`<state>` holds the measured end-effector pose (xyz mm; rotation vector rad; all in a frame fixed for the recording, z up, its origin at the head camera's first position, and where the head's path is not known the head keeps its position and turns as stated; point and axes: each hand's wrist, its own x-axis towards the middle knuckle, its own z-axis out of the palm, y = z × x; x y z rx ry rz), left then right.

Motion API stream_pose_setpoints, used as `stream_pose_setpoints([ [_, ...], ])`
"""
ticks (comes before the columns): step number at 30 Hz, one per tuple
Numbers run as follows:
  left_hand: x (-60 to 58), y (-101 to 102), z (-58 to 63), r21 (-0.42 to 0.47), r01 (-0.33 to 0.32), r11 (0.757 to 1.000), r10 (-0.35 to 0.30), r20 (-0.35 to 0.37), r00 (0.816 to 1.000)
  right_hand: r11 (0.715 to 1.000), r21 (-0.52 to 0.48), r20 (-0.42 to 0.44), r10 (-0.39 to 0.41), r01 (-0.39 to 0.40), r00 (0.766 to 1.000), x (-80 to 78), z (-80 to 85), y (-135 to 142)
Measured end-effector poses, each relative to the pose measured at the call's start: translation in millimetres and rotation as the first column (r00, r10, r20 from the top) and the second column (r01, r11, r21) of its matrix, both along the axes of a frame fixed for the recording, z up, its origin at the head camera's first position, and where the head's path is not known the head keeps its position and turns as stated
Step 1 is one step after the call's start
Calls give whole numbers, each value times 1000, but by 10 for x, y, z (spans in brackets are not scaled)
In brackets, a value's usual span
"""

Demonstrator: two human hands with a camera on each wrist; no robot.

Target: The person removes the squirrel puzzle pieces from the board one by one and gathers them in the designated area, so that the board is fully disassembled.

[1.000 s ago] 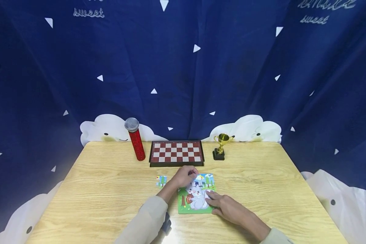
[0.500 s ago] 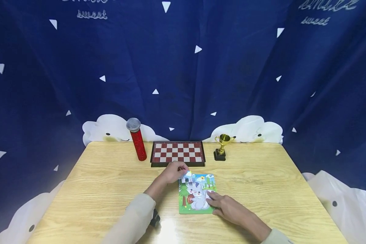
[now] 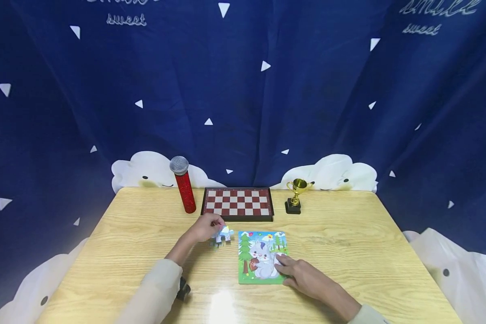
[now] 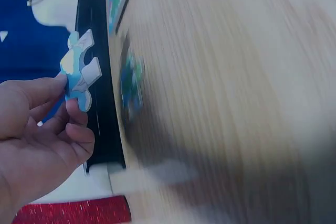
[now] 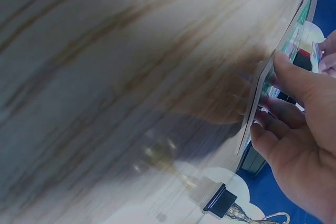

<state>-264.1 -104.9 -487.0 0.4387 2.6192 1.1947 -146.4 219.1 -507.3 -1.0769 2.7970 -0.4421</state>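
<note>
Jigsaw piece (image 3: 225, 232), pale blue with whitish lobes, is held over the bench (image 3: 328, 243), left of the squirrel puzzle board and near the chessboard. The grip of the left hand (image 3: 205, 227) is nearly closed: thumb and finger pinch the piece along one edge, the other fingers curled in loosely below. A second jigsaw piece (image 4: 132, 83), green and blue and blurred in the left wrist view, lies on the bench just beneath it, partly hidden from the head view.

The right hand (image 3: 303, 275) has a loose, spread grip, its fingers resting on the right side of the squirrel puzzle board (image 3: 262, 265), thumb by its edge. The board lies flat and shows a grey squirrel with an acorn, among green trees.

Behind, the chessboard (image 3: 237, 202) sits in a shallow dark frame. The gold trophy cup (image 3: 298, 186) stands mouth up on a black base to its right; whether it contains anything cannot be told. A red glittery microphone (image 3: 185, 189) is to its left.
</note>
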Motion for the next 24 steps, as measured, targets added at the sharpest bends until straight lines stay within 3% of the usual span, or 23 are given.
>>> stream_pose_setpoints([
  [12,4,-490,-74,-121,-68,990,73,39,997,1000,-2,-12,10,-10,1000,6,12,5],
  [24,-1,-606,-140,-189,-76,979,83,31,996,1000,0,0,8,-8,1000,0,20,-6],
])
